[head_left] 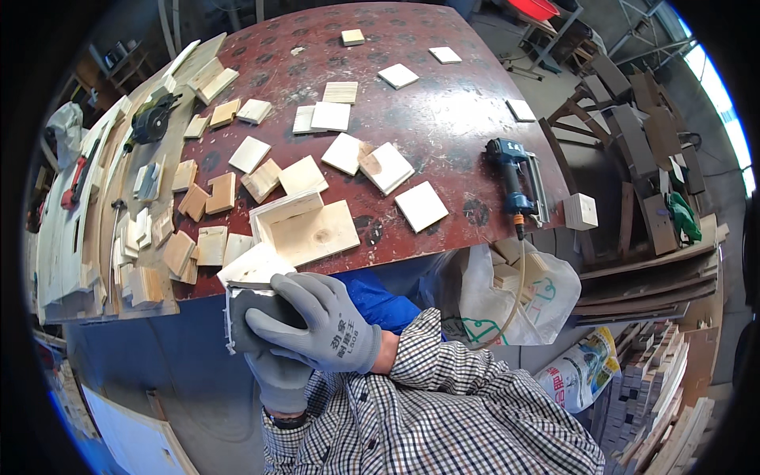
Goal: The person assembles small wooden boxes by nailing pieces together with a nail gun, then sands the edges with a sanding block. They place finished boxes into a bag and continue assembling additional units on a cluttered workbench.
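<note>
Both my hands wear grey gloves and meet at the table's front edge, left of the middle. My right hand [321,318] is closed over a dark grey block [261,313] with a pale, ragged edge along its left side. Under it, my left hand [279,381] comes up against the block's lower side; its fingers are hidden. A pale wooden piece [258,264] lies just above the block at the table edge. Behind that, an upright wooden strip [286,207] stands along a flat, pale board [321,233].
Square wooden pieces [421,207] lie scattered over the dark red table [443,103]. A blue nail gun [511,178] with a hose rests at the right edge. Wood offcuts [146,285] crowd the left side, near a black power tool [154,119]. A white sack [546,293] stands in front.
</note>
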`<action>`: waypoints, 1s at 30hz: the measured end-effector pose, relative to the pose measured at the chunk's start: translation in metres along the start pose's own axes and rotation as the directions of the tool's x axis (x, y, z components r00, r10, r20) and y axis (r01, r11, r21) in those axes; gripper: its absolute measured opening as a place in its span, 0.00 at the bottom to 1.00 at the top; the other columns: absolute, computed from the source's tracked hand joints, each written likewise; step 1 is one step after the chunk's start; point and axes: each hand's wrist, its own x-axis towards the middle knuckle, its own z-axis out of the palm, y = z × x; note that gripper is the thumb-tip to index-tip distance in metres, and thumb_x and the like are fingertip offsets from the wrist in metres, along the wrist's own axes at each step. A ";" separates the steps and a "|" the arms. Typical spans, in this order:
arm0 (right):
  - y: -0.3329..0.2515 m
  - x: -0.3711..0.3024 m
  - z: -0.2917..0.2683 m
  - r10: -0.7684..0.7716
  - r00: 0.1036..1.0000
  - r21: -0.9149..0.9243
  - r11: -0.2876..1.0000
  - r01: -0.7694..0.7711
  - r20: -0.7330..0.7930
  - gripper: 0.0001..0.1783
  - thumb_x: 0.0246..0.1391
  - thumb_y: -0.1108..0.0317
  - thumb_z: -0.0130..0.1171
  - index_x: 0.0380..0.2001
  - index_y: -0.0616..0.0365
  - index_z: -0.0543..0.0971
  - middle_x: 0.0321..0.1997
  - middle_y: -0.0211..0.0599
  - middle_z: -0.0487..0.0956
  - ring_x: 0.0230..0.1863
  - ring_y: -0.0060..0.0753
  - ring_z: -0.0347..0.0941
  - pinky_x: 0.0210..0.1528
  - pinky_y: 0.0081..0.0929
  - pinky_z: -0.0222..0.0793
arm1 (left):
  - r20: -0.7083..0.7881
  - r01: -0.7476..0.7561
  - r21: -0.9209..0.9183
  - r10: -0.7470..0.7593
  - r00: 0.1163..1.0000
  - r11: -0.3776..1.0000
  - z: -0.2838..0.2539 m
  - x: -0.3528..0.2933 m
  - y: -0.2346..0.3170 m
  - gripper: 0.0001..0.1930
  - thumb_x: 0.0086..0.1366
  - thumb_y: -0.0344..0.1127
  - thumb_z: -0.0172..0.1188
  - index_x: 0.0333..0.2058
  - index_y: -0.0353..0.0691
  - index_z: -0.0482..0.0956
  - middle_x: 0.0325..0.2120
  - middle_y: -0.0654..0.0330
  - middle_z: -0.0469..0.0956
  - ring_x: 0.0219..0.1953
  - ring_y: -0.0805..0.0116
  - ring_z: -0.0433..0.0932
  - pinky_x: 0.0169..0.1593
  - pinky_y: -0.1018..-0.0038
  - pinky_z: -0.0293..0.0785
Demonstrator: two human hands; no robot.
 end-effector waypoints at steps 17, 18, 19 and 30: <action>0.270 -0.085 -0.146 0.834 0.463 -0.583 0.223 -0.781 -0.301 0.39 0.61 0.42 0.65 0.72 0.42 0.71 0.64 0.48 0.74 0.61 0.57 0.73 0.62 0.56 0.67 | -0.140 0.105 0.228 -0.074 0.987 0.968 -0.075 -0.040 0.051 0.39 0.72 0.67 0.57 0.74 0.52 0.66 0.64 0.52 0.76 0.56 0.49 0.79 0.65 0.46 0.73; 0.281 -0.089 -0.144 0.826 0.485 -0.600 0.241 -0.763 -0.286 0.40 0.61 0.41 0.64 0.72 0.42 0.70 0.66 0.49 0.73 0.63 0.57 0.73 0.63 0.56 0.67 | -0.143 0.089 0.250 -0.054 0.988 0.964 -0.074 -0.037 0.046 0.40 0.72 0.67 0.57 0.74 0.52 0.65 0.65 0.52 0.75 0.57 0.49 0.78 0.65 0.46 0.73; 0.292 -0.092 -0.143 0.818 0.506 -0.616 0.256 -0.745 -0.274 0.40 0.61 0.40 0.64 0.72 0.42 0.70 0.68 0.49 0.72 0.64 0.58 0.72 0.64 0.56 0.67 | -0.143 0.075 0.272 -0.036 0.989 0.959 -0.074 -0.034 0.042 0.40 0.72 0.67 0.57 0.74 0.52 0.65 0.66 0.51 0.74 0.58 0.49 0.78 0.65 0.46 0.73; 0.111 -0.076 -0.097 0.552 0.833 0.020 0.834 -0.552 -0.023 0.46 0.62 0.49 0.70 0.75 0.60 0.65 0.74 0.57 0.67 0.72 0.61 0.68 0.72 0.49 0.66 | 0.191 -0.225 0.956 0.182 0.964 0.186 -0.038 -0.020 0.035 0.44 0.63 0.43 0.72 0.72 0.34 0.63 0.65 0.48 0.68 0.65 0.55 0.71 0.69 0.58 0.68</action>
